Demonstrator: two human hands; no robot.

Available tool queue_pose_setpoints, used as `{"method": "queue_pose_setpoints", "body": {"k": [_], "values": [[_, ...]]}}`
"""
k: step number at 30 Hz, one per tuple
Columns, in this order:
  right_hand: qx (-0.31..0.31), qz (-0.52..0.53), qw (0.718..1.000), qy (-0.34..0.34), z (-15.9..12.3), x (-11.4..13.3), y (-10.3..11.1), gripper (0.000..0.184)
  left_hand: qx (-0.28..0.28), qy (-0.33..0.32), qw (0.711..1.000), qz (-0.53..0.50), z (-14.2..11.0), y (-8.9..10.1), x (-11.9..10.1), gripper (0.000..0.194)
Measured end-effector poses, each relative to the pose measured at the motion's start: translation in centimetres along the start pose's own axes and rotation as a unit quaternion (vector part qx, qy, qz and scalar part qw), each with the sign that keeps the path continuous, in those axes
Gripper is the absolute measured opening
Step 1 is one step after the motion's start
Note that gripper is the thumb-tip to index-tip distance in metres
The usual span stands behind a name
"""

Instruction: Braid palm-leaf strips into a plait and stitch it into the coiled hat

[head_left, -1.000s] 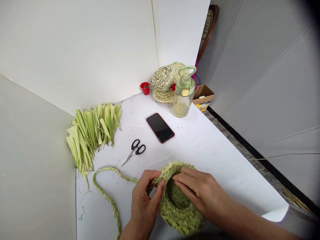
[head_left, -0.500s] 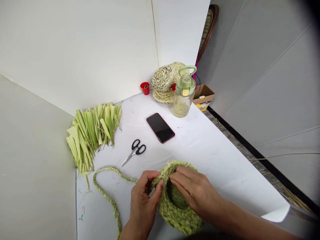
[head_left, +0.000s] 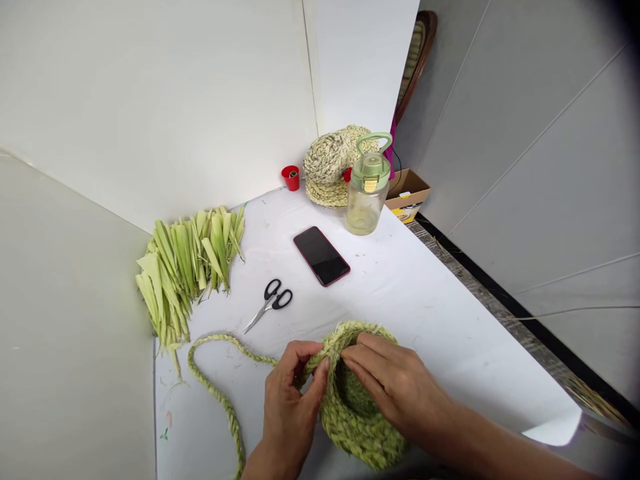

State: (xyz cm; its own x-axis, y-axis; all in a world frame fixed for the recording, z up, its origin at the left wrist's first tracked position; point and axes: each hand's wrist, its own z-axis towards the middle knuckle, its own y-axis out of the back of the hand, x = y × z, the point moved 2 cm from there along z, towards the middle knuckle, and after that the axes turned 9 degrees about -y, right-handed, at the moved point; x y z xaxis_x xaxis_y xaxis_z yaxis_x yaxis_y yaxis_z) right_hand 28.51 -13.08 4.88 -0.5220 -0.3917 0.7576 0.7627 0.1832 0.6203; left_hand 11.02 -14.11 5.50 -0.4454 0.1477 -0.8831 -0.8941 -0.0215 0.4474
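Note:
A round green basket of coiled braid [head_left: 363, 440] sits tilted near the front of the table, its hollow turned up toward me. My left hand [head_left: 295, 397] pinches the braid at the basket's left rim between thumb and fingers. From there the loose braided cord [head_left: 217, 393] trails left and curves back toward the front edge. My right hand [head_left: 395, 380] reaches over the rim, with its fingers closed on the inner wall near the left side. Its fingertips are partly hidden, and I cannot make out any tool in them.
Black-handled scissors [head_left: 270, 303] and a dark phone [head_left: 321, 256] lie beyond the basket. Pale green husks [head_left: 190, 260] are heaped at left. Farther back stand a red cup [head_left: 291, 178], woven pieces [head_left: 327, 163] and a lidded bottle [head_left: 367, 200]. A cardboard box [head_left: 409, 193] is past the table's right edge.
Almost nothing differs. Both hands and the basket sit very slightly farther right in view, along with a small shift of the whole scene; the grip looks the same.

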Motion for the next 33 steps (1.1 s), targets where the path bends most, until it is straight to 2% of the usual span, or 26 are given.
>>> {"method": "queue_pose_setpoints", "body": {"k": [12, 22, 29, 33], "values": [[0.032, -0.020, 0.999, -0.010, -0.2, 0.0, 0.2, 0.024, 0.000, -0.003, 1.000, 0.007, 0.0, 0.1, -0.2, 0.010], [0.011, 0.009, 1.000, -0.009, -0.3, -0.2, 0.0, 0.022, 0.014, 0.000, 1.000, -0.003, -0.1, 0.0, -0.1, 0.010], [-0.037, 0.039, 0.999, -0.002, 0.0, 0.1, -1.1, 0.025, 0.007, 0.006, 1.000, -0.014, 0.0, 0.0, -0.7, 0.010], [-0.025, 0.053, 0.998, -0.027, 0.2, 0.2, -1.1, 0.025, 0.006, 0.008, 1.000, -0.013, -0.1, 0.0, -0.8, 0.012]]}}
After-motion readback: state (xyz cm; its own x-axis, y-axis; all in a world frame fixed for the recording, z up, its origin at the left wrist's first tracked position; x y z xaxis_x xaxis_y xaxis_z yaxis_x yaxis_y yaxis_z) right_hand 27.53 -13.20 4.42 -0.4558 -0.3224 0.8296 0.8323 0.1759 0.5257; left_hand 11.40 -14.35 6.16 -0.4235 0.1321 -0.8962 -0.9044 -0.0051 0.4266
